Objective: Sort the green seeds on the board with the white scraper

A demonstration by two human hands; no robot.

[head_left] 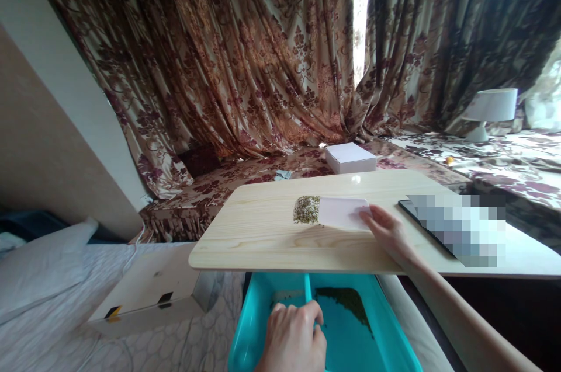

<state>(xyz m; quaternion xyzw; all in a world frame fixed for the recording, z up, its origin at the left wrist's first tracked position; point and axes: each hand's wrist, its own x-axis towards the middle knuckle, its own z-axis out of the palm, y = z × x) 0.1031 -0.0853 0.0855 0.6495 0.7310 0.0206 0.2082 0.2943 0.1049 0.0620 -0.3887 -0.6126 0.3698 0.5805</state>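
Note:
My right hand [385, 229] is closed on the right end of a thin, flat whitish sheet [344, 212] above the wooden tabletop. Small green and brown bits [307, 210] form a patch at the sheet's left end; whether they lie on it or on the wood, I cannot tell. A few stray bits show near its lower edge. My left hand [295, 331] is curled over the divider [307, 286] of a teal two-part bin [245, 325], its fingertips partly hidden. Dark green bits [348, 302] lie in the bin's right compartment; a few are in the left.
The light wooden table [245, 237] overhangs the bin. A dark-edged flat device [427, 229], blurred out, lies at its right. A white box [350, 157] stands behind it. Another white box [149, 284] rests on the bed at left. A lamp [495, 106] stands back right.

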